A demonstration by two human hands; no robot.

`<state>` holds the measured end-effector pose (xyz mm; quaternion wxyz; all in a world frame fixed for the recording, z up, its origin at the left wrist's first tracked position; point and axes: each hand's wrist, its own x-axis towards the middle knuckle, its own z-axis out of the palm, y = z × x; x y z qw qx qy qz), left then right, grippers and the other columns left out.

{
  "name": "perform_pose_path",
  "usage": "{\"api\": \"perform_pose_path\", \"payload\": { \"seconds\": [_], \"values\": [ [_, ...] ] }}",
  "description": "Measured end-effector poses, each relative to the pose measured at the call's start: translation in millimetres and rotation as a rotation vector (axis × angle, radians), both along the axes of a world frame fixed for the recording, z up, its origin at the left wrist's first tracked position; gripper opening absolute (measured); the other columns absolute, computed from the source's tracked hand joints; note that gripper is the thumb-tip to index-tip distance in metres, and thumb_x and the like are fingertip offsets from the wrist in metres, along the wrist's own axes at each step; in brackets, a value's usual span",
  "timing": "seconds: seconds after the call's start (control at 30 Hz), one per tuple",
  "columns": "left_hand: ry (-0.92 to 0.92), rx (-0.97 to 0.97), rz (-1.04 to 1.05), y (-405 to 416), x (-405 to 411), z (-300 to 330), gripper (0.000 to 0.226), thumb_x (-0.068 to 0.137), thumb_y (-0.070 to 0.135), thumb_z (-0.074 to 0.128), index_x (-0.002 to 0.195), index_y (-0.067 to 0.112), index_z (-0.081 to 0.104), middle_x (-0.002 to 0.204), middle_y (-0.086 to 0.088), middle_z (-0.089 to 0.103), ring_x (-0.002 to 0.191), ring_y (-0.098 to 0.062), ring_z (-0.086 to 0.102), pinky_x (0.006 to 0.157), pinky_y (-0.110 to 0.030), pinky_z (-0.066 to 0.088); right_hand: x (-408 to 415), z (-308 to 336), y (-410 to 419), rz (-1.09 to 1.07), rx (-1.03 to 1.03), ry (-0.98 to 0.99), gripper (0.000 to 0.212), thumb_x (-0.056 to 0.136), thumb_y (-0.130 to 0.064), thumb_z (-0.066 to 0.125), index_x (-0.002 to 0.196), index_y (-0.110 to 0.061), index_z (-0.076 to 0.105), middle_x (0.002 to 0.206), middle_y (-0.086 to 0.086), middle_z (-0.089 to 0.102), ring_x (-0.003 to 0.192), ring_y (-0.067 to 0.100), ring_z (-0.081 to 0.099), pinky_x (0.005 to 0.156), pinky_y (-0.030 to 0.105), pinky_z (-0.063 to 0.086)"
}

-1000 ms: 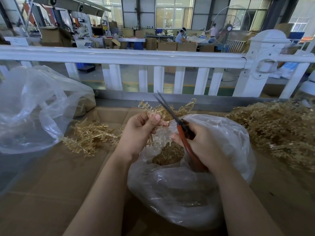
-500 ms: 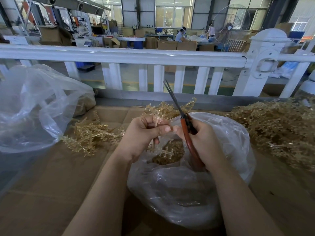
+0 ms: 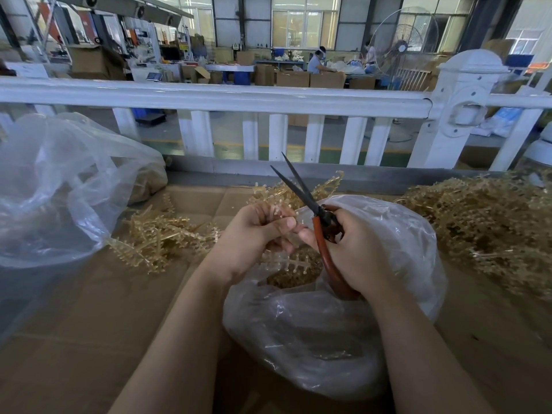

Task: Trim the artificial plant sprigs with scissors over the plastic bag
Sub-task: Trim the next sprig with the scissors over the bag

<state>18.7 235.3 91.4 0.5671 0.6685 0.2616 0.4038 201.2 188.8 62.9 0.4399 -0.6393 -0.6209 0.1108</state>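
Note:
My left hand [image 3: 254,234] pinches a pale golden plastic sprig [image 3: 283,259] over the mouth of a clear plastic bag [image 3: 322,330]; the sprig hangs down below my fingers. My right hand [image 3: 355,249] grips red-handled scissors [image 3: 321,225], whose dark blades point up and away, spread apart. The index finger of that hand touches the sprig beside my left thumb. Golden trimmings [image 3: 295,273] lie inside the bag.
A heap of golden sprigs [image 3: 490,228] lies at the right, a smaller bunch [image 3: 161,237] at the left. A large clear bag [image 3: 56,189] stands far left. Cardboard [image 3: 89,324] covers the table; a white railing [image 3: 227,98] runs behind it.
The scissor blades have opened and tilted a little to the left. My left hand has shifted slightly with the sprig; both hands stay over the bag.

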Motion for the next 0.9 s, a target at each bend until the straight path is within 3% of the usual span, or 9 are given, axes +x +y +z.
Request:
{"api": "perform_pose_path", "payload": {
  "seconds": [0.07, 0.2, 0.43, 0.53, 0.7, 0.9],
  "values": [
    [0.098, 0.008, 0.046, 1.6, 0.6, -3.0, 0.009, 0.094, 0.007, 0.062, 0.085, 0.009, 0.065, 0.071, -0.001, 0.072, 0.062, -0.013, 0.067, 0.059, -0.020, 0.053, -1.2, 1.2, -0.6, -0.009, 0.002, -0.026, 0.065, 0.067, -0.087, 0.052, 0.103, -0.034, 0.061, 0.092, -0.023, 0.064, 0.088, -0.002, 0.060, 0.072, 0.019, 0.045],
    [0.194, 0.036, 0.241, 4.2, 4.6, -13.1, 0.007, 0.093, 0.002, 0.063, 0.090, 0.008, 0.063, 0.067, 0.006, 0.071, 0.061, -0.007, 0.064, 0.060, -0.018, 0.053, -3.5, 2.3, -1.5, -0.005, 0.010, -0.060, 0.050, 0.071, -0.080, 0.058, 0.100, -0.039, 0.059, 0.087, -0.031, 0.059, 0.085, -0.009, 0.056, 0.070, 0.012, 0.038],
    [0.035, 0.013, 0.368, 6.5, 3.8, -13.8, 0.002, 0.089, 0.004, 0.070, 0.088, 0.005, 0.068, 0.064, 0.005, 0.067, 0.057, -0.004, 0.061, 0.055, -0.012, 0.046, 0.2, 2.4, -2.7, 0.009, -0.031, -0.123, 0.047, 0.067, -0.083, 0.057, 0.096, -0.047, 0.055, 0.081, -0.033, 0.060, 0.084, -0.012, 0.055, 0.067, 0.011, 0.036],
    [-0.070, -0.045, 0.356, 7.6, 0.3, -11.9, 0.004, 0.089, 0.004, 0.068, 0.087, 0.006, 0.068, 0.064, 0.002, 0.068, 0.055, -0.006, 0.061, 0.054, -0.014, 0.046, 1.3, 2.3, -5.4, 0.035, -0.039, -0.158, 0.051, 0.066, -0.086, 0.055, 0.094, -0.043, 0.058, 0.081, -0.030, 0.062, 0.090, -0.015, 0.054, 0.064, 0.011, 0.036],
    [-0.222, -0.093, 0.300, 6.2, -3.3, -7.1, 0.004, 0.090, 0.000, 0.063, 0.087, 0.003, 0.064, 0.060, -0.001, 0.065, 0.048, -0.003, 0.056, 0.050, -0.012, 0.044, 1.7, 2.9, -7.4, -0.043, -0.010, -0.252, 0.049, 0.069, -0.085, 0.051, 0.094, -0.043, 0.053, 0.079, -0.030, 0.057, 0.075, -0.010, 0.053, 0.060, 0.010, 0.034],
    [-0.261, -0.042, 0.274, 4.5, -3.5, -4.6, 0.017, 0.093, -0.012, 0.052, 0.090, 0.002, 0.062, 0.060, 0.003, 0.066, 0.049, -0.004, 0.054, 0.049, -0.013, 0.044, 3.2, 2.1, -6.1, -0.047, -0.035, -0.338, 0.048, 0.072, -0.083, 0.053, 0.096, -0.042, 0.051, 0.080, -0.032, 0.050, 0.075, -0.014, 0.047, 0.061, 0.008, 0.030]
  ]
}}
